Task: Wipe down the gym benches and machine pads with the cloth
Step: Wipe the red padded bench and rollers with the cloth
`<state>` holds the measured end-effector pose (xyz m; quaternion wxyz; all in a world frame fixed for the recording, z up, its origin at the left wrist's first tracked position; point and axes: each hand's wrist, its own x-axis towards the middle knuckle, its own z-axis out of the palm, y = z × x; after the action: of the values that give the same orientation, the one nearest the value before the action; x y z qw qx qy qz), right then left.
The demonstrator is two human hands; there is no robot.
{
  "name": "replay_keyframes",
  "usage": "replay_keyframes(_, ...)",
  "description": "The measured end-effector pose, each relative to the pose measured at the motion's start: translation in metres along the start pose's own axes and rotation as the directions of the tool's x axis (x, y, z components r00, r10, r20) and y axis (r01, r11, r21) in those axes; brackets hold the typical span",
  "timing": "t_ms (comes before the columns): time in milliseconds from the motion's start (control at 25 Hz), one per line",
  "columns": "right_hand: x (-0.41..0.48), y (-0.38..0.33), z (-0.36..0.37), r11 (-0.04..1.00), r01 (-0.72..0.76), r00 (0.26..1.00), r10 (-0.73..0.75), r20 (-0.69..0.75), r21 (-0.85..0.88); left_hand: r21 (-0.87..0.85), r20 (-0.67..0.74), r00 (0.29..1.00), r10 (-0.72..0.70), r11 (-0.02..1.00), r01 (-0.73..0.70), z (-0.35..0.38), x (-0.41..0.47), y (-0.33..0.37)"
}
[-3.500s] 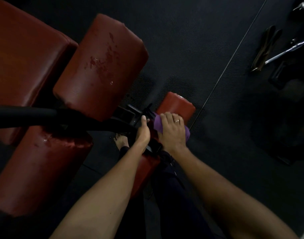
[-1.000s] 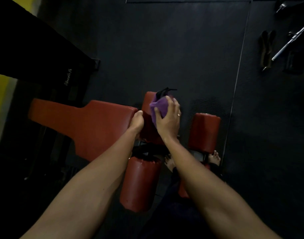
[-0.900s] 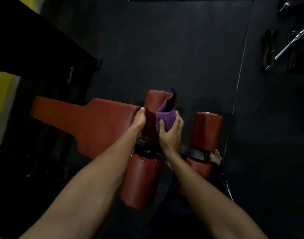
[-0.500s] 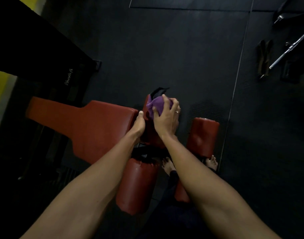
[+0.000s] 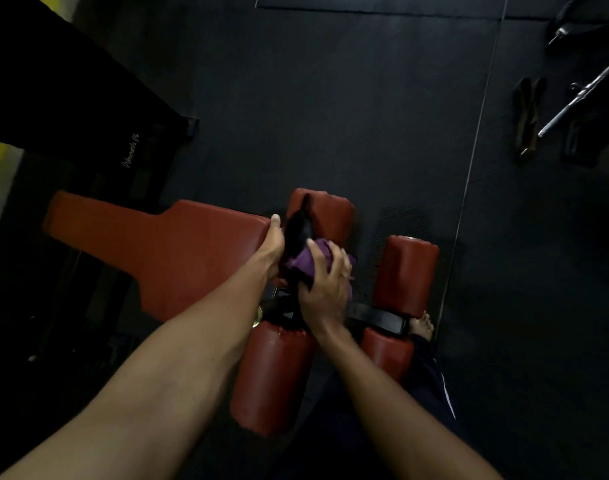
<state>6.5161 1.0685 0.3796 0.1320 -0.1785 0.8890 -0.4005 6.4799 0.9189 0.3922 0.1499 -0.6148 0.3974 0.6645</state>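
Cloth [image 5: 308, 260]: purple, bunched on the near end of the far roller pad [image 5: 330, 216].
Right hand [image 5: 327, 289]: fingers curled over the cloth, gripping and pressing it down.
Left hand [image 5: 270, 244]: braced on the seat pad [image 5: 178, 251] end, thumb on top; fingers hidden, so grip cannot be told.
Progress: judged mid-wipe on this roller; cleaned pads not distinguishable.
Left: probably the other rollers.
Change: cloth drawn back from the roller's far end.

One head-worn camera, looking steeply down, close over both forearms [image 5: 192, 358] onto the red bench [image 5: 178, 251] and roller pads [image 5: 405, 271], black rubber floor [image 5: 330, 116] beyond.
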Motion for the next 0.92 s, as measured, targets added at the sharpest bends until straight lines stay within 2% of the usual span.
replay_keyframes(80, 0.043, -0.009, 0.000, 0.990, 0.106, 0.994, -0.104, 0.034, -0.090, -0.023, -0.015, 1.000, -0.003, 1.000, 0.002, 0.002, -0.001, -0.004)
replay_keyframes(120, 0.067, -0.013, -0.003, 0.986, 0.107, 0.994, -0.104, 0.031, -0.126, -0.003, -0.005, 1.000, 0.011, 1.000, -0.011, 0.002, 0.000, -0.004)
replay_keyframes(240, 0.114, -0.020, -0.010, 0.990, -0.039, 0.998, 0.032, -0.057, -0.133, -0.037, 0.027, 0.999, 0.046, 0.998, -0.045, 0.001, -0.002, -0.006)
replay_keyframes(360, 0.087, -0.018, -0.008, 0.989, -0.117, 0.987, 0.105, -0.124, -0.091, -0.077, 0.039, 0.999, 0.032, 0.997, -0.029, -0.001, -0.001, -0.006)
replay_keyframes(440, 0.040, -0.011, -0.005, 0.992, -0.090, 0.991, 0.079, -0.112, -0.094, -0.085, 0.048, 0.999, 0.011, 0.996, -0.007, -0.001, -0.001, -0.006)
replay_keyframes(560, -0.014, -0.004, 0.001, 0.988, -0.004, 1.000, -0.001, -0.029, -0.155, -0.092, 0.062, 0.997, 0.055, 0.995, -0.049, -0.002, 0.003, -0.008)
replay_keyframes(720, 0.050, -0.012, 0.010, 0.956, 0.183, 0.982, -0.190, -0.010, -0.228, -0.120, 0.028, 0.999, 0.020, 0.993, -0.017, -0.004, -0.001, -0.008)
replay_keyframes(840, 0.108, -0.029, 0.003, 0.972, 0.036, 0.997, -0.050, -0.052, -0.233, -0.097, 0.011, 0.999, 0.040, 0.995, -0.038, -0.003, -0.004, -0.006)
replay_keyframes(920, 0.109, -0.033, 0.001, 0.981, -0.039, 0.996, 0.022, -0.090, -0.191, -0.067, -0.026, 0.999, 0.040, 0.997, -0.042, -0.003, -0.002, -0.008)
